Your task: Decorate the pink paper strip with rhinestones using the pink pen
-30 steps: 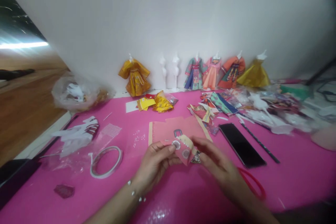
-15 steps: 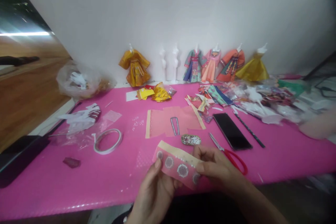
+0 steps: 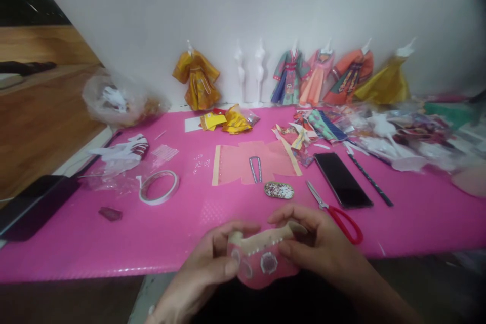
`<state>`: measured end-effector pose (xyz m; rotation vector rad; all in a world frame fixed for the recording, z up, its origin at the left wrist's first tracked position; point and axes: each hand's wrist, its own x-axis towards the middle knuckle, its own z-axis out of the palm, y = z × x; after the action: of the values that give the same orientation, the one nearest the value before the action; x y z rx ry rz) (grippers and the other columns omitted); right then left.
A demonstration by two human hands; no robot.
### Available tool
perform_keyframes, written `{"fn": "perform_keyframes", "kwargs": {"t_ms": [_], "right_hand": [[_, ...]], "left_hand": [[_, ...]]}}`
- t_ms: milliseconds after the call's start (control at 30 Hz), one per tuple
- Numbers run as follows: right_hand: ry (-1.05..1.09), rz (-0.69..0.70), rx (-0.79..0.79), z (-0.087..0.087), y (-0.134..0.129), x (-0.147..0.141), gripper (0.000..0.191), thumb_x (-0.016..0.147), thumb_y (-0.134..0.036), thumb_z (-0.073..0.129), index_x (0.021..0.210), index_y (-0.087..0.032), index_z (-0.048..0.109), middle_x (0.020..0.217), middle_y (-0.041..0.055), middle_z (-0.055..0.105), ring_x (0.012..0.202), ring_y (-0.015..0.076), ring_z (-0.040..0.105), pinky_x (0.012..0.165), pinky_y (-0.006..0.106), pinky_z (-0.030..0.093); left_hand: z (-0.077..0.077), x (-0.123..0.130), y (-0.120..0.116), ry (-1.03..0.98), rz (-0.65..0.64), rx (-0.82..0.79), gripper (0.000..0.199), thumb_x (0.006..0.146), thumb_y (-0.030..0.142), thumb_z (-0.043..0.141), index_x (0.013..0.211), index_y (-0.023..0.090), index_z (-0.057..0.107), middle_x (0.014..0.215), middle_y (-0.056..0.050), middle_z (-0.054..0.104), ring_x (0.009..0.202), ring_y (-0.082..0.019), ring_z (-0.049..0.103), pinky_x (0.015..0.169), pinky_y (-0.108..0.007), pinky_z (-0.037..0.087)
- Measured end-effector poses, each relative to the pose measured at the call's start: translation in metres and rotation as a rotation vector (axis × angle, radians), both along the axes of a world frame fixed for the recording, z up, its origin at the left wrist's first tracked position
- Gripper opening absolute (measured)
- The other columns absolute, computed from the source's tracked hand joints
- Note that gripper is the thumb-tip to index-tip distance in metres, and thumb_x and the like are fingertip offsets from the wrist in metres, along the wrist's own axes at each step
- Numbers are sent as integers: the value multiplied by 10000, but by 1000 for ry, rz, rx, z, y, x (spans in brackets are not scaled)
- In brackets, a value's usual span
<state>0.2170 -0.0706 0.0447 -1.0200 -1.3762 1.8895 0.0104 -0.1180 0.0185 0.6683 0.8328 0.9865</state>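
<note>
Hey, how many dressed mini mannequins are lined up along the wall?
5: at left, a gold robe; grouped at right, a green-and-blue outfit, a pink outfit, an orange outfit and a gold dress. None seems hidden.

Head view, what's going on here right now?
A person's left hand and right hand hold a pink strip with a cream edge, bent into a curve near the table's front edge. Beyond them, a pink cutout lies flat on the table. The scissors and phone lie to the right.
</note>
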Motion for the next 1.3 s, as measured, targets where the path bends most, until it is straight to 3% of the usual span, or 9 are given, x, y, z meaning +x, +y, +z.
{"fn": "perform_keyframes", "kwargs": {"t_ms": [133, 333, 600, 800, 1000, 1300], "right_hand": [[-92, -9, 16, 1, -3, 1, 357, 712, -150, 681, 1053, -239, 622, 610, -85, 462, 562, 78, 416, 520, 189, 337], [-81, 0, 6, 0, -9, -2, 414, 750, -202, 695, 1148, -259, 597, 646, -73, 482, 615, 103, 465, 600, 243, 386], [-42, -40, 7, -5, -11, -8, 427, 726, -96, 669, 1111, -254, 579, 619, -90, 438, 584, 94, 429, 554, 227, 347], [8, -25, -33, -6, -12, -10, 446, 733, -61, 676, 1118, -264, 576, 614, -96, 467, 584, 83, 464, 566, 213, 376], [81, -40, -75, -5, -11, -12, 465, 716, -58, 721, 1108, -248, 560, 635, -92, 549, 599, 67, 526, 566, 175, 404], [116, -70, -104, -6, -9, -14, 471, 713, -51, 732, 1111, -232, 556, 640, -83, 614, 603, 68, 591, 552, 162, 438]], "left_hand": [[12, 0, 5, 264, -142, 45, 189, 640, 284, 800, 742, 177, 681, 610, 19, 603, 556, -115, 508, 514, -207, 335], [19, 11, 5, 440, -99, 46, 251, 713, 338, 746, 640, 183, 563, 573, 6, 597, 543, -141, 531, 518, -248, 352], [16, 11, 6, 390, -93, 34, 263, 690, 350, 761, 658, 177, 566, 576, 10, 604, 536, -139, 533, 508, -245, 343], [16, 11, 6, 332, -169, 73, 162, 760, 293, 716, 721, 159, 632, 654, -50, 705, 647, -223, 657, 617, -322, 438], [7, 14, 5, 352, -101, 44, 207, 746, 318, 708, 644, 164, 615, 616, -20, 639, 584, -193, 611, 553, -293, 386], [11, 17, 8, 351, -68, -29, 225, 681, 345, 735, 619, 162, 621, 575, -6, 610, 559, -169, 556, 543, -275, 333]]}}
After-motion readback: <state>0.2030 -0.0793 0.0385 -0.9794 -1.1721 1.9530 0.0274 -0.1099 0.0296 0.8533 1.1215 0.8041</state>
